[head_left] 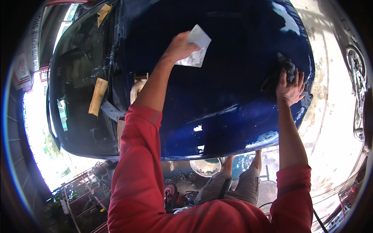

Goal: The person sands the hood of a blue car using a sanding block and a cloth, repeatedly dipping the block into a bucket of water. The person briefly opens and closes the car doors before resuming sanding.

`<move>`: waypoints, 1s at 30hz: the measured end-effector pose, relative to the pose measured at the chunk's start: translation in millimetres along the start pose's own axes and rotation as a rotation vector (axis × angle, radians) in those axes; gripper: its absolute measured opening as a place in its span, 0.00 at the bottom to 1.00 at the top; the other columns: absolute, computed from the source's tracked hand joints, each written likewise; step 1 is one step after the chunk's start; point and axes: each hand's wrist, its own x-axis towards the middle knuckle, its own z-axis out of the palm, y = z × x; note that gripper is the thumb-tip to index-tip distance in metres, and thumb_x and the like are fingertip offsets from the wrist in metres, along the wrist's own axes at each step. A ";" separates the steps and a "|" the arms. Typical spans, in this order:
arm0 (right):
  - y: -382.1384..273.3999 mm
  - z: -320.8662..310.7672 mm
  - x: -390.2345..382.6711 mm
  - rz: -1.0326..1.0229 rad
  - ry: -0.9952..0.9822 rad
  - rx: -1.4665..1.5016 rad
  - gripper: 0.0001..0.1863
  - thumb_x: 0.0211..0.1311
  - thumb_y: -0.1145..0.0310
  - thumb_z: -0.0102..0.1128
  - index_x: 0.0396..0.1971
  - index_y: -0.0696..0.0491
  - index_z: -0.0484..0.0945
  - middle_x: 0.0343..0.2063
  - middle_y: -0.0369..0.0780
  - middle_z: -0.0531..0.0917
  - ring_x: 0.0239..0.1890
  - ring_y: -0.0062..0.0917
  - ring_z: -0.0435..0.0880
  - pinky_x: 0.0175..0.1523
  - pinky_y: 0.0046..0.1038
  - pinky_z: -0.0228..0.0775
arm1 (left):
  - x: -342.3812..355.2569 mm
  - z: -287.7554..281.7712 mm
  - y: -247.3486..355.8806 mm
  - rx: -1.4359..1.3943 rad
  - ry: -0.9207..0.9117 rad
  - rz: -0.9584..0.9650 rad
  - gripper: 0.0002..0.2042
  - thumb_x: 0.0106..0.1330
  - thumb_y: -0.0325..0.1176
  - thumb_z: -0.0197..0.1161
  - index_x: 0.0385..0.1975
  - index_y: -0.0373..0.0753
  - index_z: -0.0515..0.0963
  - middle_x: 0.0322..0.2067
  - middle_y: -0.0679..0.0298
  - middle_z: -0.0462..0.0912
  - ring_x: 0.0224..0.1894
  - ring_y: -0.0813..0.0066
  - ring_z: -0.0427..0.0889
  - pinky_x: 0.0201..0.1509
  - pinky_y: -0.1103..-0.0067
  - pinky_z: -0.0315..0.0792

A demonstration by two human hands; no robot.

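A car's dark blue bonnet [217, 85] spreads out before me, glossy and wet-looking in places. My left hand [182, 48] is closed on a flat whitish sheet [200, 40], thumb on its upper face, over the bonnet's upper middle. What the sheet is made of I cannot tell; it looks stiff and a bit shiny. Toward the right end of the bonnet, my right hand [290, 88] presses a bunched dark cloth [286, 64] to the paint. Its fingers curve over the cloth, which shows beyond the fingertips and beside the palm.
Tan paper pieces [98, 97] and a grey strip [112, 110] lie by the windscreen [74, 73]. A cream-coloured tool [136, 87] rests beside my left forearm, partly hidden. Below the car's near edge stands a round bucket [206, 167]. A bicycle [355, 64] is at far right.
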 end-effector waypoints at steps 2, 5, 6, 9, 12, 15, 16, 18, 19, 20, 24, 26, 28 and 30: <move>1.5 1.1 -2.1 -0.008 -0.008 0.003 0.48 0.62 0.20 0.50 0.77 0.33 0.70 0.81 0.33 0.61 0.82 0.42 0.58 0.79 0.71 0.39 | 2.6 1.7 -0.6 0.017 -0.065 -0.051 0.22 0.57 0.35 0.75 0.52 0.36 0.84 0.45 0.47 0.91 0.50 0.51 0.90 0.57 0.66 0.81; 2.3 2.2 -0.9 -0.021 0.013 0.012 0.49 0.61 0.20 0.50 0.77 0.33 0.70 0.81 0.33 0.61 0.82 0.43 0.58 0.79 0.70 0.39 | 3.3 3.1 16.9 0.005 -0.031 -0.243 0.23 0.57 0.32 0.75 0.54 0.36 0.84 0.46 0.50 0.91 0.50 0.55 0.91 0.58 0.67 0.81; 2.2 2.7 0.4 0.003 0.003 0.008 0.49 0.61 0.19 0.50 0.77 0.32 0.69 0.81 0.33 0.61 0.82 0.43 0.58 0.79 0.70 0.39 | 2.4 3.6 24.1 -0.041 0.027 -0.303 0.23 0.57 0.30 0.75 0.55 0.35 0.84 0.46 0.51 0.91 0.49 0.57 0.91 0.58 0.68 0.81; 1.8 3.5 1.6 0.026 -0.026 -0.025 0.50 0.60 0.18 0.48 0.78 0.31 0.68 0.82 0.31 0.60 0.82 0.43 0.57 0.79 0.70 0.39 | 9.3 22.9 45.0 -0.035 -0.052 0.006 0.22 0.57 0.32 0.75 0.54 0.36 0.85 0.46 0.51 0.92 0.45 0.58 0.92 0.55 0.66 0.83; 2.7 3.3 1.2 0.006 -0.001 0.026 0.50 0.60 0.18 0.48 0.77 0.31 0.69 0.82 0.31 0.61 0.82 0.43 0.58 0.80 0.69 0.38 | 17.0 22.3 50.7 0.072 -0.091 0.134 0.21 0.57 0.32 0.77 0.52 0.35 0.85 0.44 0.50 0.92 0.45 0.60 0.92 0.54 0.67 0.83; 3.1 4.3 2.0 0.012 -0.009 0.028 0.50 0.60 0.18 0.48 0.77 0.32 0.69 0.82 0.31 0.61 0.82 0.43 0.58 0.80 0.69 0.38 | 24.6 15.7 19.9 -0.070 -0.084 0.014 0.21 0.58 0.33 0.77 0.52 0.35 0.85 0.44 0.50 0.92 0.45 0.60 0.92 0.53 0.68 0.82; 3.5 4.4 2.3 0.011 -0.006 0.027 0.50 0.60 0.18 0.48 0.77 0.32 0.69 0.82 0.32 0.61 0.81 0.43 0.59 0.80 0.69 0.38 | 27.0 12.2 6.6 -0.122 -0.020 -0.092 0.21 0.58 0.34 0.77 0.52 0.36 0.85 0.44 0.50 0.92 0.46 0.60 0.92 0.54 0.68 0.82; 4.9 4.4 1.9 0.008 -0.007 0.016 0.50 0.60 0.18 0.48 0.77 0.32 0.69 0.82 0.32 0.61 0.81 0.43 0.59 0.80 0.69 0.38 | 32.4 11.8 -15.2 0.090 -0.034 0.119 0.23 0.58 0.35 0.73 0.55 0.38 0.85 0.45 0.49 0.91 0.48 0.54 0.91 0.55 0.64 0.83; 4.9 4.7 2.2 -0.005 0.000 0.015 0.50 0.60 0.18 0.48 0.77 0.32 0.69 0.82 0.32 0.61 0.81 0.43 0.59 0.80 0.69 0.38 | 33.9 11.7 -20.1 0.093 -0.063 0.145 0.23 0.59 0.35 0.73 0.56 0.39 0.84 0.47 0.49 0.91 0.50 0.54 0.91 0.56 0.64 0.82; 5.2 4.6 2.1 -0.002 -0.004 0.016 0.50 0.60 0.18 0.48 0.77 0.32 0.70 0.82 0.32 0.61 0.81 0.43 0.59 0.79 0.69 0.39 | 32.3 10.3 -22.5 0.089 -0.066 0.128 0.23 0.59 0.36 0.74 0.55 0.38 0.85 0.48 0.50 0.91 0.50 0.55 0.91 0.56 0.65 0.82; 4.3 4.5 3.1 0.008 0.012 0.025 0.50 0.60 0.17 0.48 0.76 0.31 0.70 0.81 0.32 0.62 0.81 0.44 0.60 0.79 0.70 0.39 | 23.4 7.9 10.9 0.081 -0.077 -0.008 0.23 0.57 0.35 0.75 0.54 0.39 0.85 0.47 0.50 0.91 0.50 0.57 0.91 0.57 0.66 0.82; 3.5 5.8 3.6 0.016 0.009 0.025 0.50 0.59 0.17 0.48 0.76 0.31 0.70 0.81 0.32 0.62 0.81 0.44 0.60 0.79 0.70 0.39 | 21.8 12.3 30.9 0.033 -0.089 -0.001 0.24 0.56 0.35 0.75 0.55 0.40 0.85 0.46 0.49 0.91 0.50 0.57 0.91 0.58 0.66 0.82; 4.8 5.0 3.7 0.008 0.000 0.017 0.50 0.59 0.17 0.48 0.76 0.31 0.70 0.81 0.31 0.62 0.81 0.43 0.60 0.79 0.70 0.40 | 20.5 20.3 50.1 0.071 -0.166 0.170 0.23 0.57 0.36 0.75 0.55 0.39 0.85 0.46 0.49 0.91 0.50 0.56 0.91 0.58 0.67 0.82; 6.5 5.6 4.0 -0.004 0.005 0.017 0.50 0.59 0.17 0.48 0.77 0.32 0.70 0.81 0.32 0.62 0.81 0.43 0.60 0.79 0.69 0.41 | 22.4 20.6 51.3 0.101 -0.143 0.115 0.23 0.59 0.34 0.73 0.56 0.39 0.85 0.46 0.50 0.91 0.51 0.56 0.91 0.57 0.68 0.83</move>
